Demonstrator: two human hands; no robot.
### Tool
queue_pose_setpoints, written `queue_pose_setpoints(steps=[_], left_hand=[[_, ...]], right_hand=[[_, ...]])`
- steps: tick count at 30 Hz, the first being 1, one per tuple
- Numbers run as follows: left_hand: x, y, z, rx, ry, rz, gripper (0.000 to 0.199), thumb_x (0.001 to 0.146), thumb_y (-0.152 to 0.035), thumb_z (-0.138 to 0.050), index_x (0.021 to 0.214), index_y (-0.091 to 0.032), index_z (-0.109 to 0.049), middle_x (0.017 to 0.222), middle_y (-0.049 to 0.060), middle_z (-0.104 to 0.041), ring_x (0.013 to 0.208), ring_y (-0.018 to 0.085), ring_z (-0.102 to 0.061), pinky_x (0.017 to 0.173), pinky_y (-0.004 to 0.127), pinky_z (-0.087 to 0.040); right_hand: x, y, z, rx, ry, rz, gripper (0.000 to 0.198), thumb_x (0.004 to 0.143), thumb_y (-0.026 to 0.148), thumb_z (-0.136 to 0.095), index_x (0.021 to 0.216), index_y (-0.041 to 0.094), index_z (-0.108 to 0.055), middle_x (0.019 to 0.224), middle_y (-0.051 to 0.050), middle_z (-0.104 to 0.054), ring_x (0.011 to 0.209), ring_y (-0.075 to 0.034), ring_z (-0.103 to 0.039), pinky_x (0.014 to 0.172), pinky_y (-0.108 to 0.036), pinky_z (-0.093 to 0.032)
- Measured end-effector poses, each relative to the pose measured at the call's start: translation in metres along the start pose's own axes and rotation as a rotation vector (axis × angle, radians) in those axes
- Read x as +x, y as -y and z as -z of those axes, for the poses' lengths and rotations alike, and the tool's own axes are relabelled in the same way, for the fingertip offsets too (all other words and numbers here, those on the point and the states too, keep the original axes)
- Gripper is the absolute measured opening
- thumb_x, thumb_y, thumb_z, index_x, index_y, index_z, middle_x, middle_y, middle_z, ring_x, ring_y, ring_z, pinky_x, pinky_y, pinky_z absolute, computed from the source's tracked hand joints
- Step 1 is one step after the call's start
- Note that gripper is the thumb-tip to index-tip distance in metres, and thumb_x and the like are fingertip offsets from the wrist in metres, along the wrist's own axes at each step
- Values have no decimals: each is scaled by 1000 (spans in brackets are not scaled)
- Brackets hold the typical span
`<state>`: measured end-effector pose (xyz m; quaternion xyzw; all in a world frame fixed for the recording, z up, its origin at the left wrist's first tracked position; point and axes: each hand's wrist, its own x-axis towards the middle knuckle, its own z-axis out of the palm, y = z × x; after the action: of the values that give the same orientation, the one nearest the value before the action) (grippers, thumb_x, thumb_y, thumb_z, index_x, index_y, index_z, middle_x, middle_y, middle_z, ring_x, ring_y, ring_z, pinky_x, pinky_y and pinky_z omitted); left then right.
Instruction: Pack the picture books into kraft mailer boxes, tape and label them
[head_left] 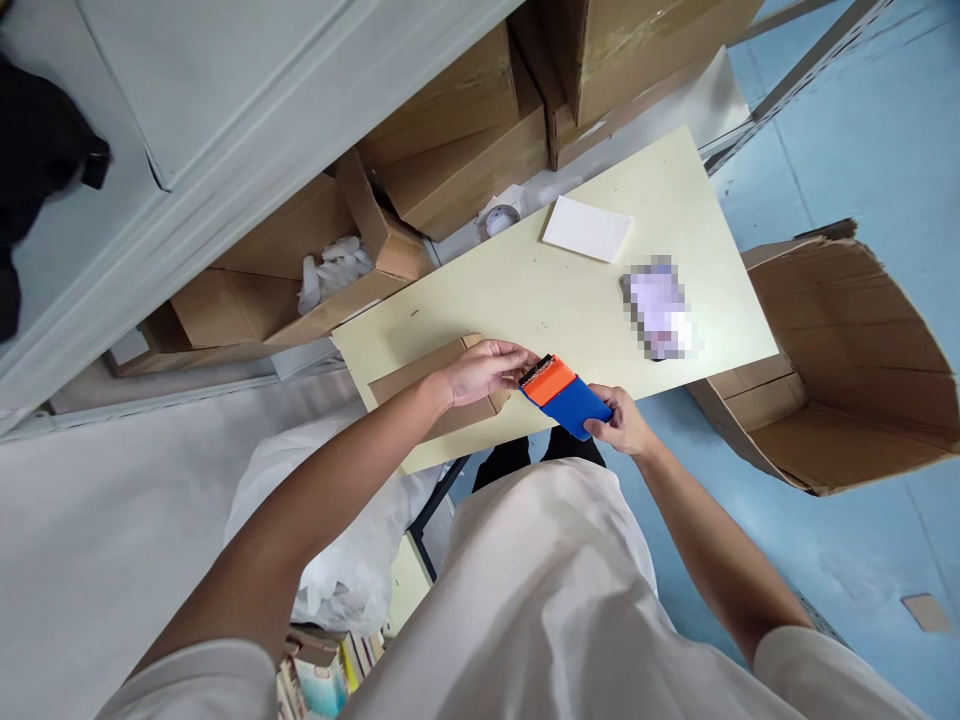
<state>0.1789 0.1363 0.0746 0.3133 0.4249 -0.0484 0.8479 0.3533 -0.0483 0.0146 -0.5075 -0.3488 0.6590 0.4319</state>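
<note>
In front of my body I hold a flat blue-and-orange item (pixel 574 405) above the table's near edge. Its blue part is the larger one, and a black strip with a bit of metal tops the orange end. My right hand (pixel 624 425) is closed round the blue end, thumb on top. At the orange end, my left hand (pixel 491 372) has its fingers and thumb pinched at the black-edged corner; the fingertips are partly hidden. Beneath my left hand lies a long brown cardboard box (pixel 420 375) on the cream table (pixel 525 300).
On the table are a white card-like piece (pixel 587 228) and a blurred-out phone-like object (pixel 658 308). Open cardboard boxes (pixel 465 140) and a tape roll (pixel 501 220) line the far side. A large open carton (pixel 862 370) stands right; a white plastic bag (pixel 337 540) and books (pixel 319 675) are left.
</note>
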Motion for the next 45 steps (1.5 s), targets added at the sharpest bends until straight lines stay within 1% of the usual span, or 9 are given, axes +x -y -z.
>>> queue_pose_setpoints(steps=[4, 7, 17, 21, 28, 31, 36, 40, 45], left_hand=[[-5, -8, 4, 51, 10, 45, 42, 77, -51, -60, 90, -14, -72, 91, 9, -70, 74, 14, -60, 71, 30, -46], [-3, -11, 2, 247, -54, 18, 39, 69, -46, -71, 91, -14, -73, 89, 8, -70, 70, 12, -58, 71, 29, -45], [-1, -30, -20, 1069, -304, -312, 28, 85, -36, -54, 95, -18, -73, 92, 5, -70, 89, 18, -62, 81, 31, -49], [5, -41, -21, 1174, -391, -346, 24, 83, -33, -57, 94, -18, -72, 98, 7, -67, 95, 18, -61, 86, 32, -49], [24, -56, 0, 861, -402, -60, 33, 68, -40, -73, 88, -14, -71, 74, 5, -68, 69, 15, -63, 70, 31, -53], [39, -65, 8, 863, -417, 79, 30, 60, -36, -79, 77, -13, -69, 65, 5, -67, 59, 13, -62, 63, 30, -52], [61, -74, 23, 1078, -370, 256, 21, 59, -34, -78, 64, -16, -68, 61, 6, -66, 58, 16, -62, 58, 31, -51], [65, -81, 34, 1315, -354, 351, 16, 60, -34, -73, 62, -18, -69, 57, 5, -64, 57, 17, -61, 56, 30, -49], [78, -71, 36, 1725, -128, 578, 11, 57, -32, -68, 58, -20, -69, 56, 4, -64, 60, 19, -60, 56, 29, -45]], right_hand=[[-3, -3, 1, -23, -24, -8, 26, 67, 39, -64, 76, 17, -55, 58, 2, -51, 50, -11, -46, 45, -22, -34], [-6, -1, 1, -24, -26, -12, 24, 67, 38, -63, 75, 17, -54, 58, 2, -51, 50, -10, -45, 44, -22, -33], [3, 15, -3, -107, -132, -6, 16, 65, 30, -59, 70, 18, -49, 56, 6, -39, 49, -7, -34, 44, -21, -26], [9, 20, 1, -125, -157, 9, 16, 64, 28, -60, 68, 18, -48, 55, 7, -39, 48, -7, -34, 44, -21, -26], [20, 19, 3, 44, -130, -79, 14, 66, 28, -60, 71, 17, -53, 57, 6, -45, 51, -8, -41, 46, -21, -32], [30, 8, 1, 189, -163, -131, 21, 68, 36, -63, 67, 17, -54, 56, 4, -49, 50, -9, -45, 47, -21, -36], [36, -16, -7, 529, -170, -294, 42, 72, 56, -64, 70, 14, -64, 62, -3, -65, 53, -15, -58, 54, -26, -47], [9, -41, -11, 760, -102, -505, 40, 71, 55, -67, 73, 15, -69, 59, -5, -67, 51, -16, -60, 52, -27, -50], [-24, -69, -33, 967, -77, -676, 38, 75, 51, -66, 78, 14, -71, 70, -10, -72, 57, -17, -65, 55, -26, -53]])
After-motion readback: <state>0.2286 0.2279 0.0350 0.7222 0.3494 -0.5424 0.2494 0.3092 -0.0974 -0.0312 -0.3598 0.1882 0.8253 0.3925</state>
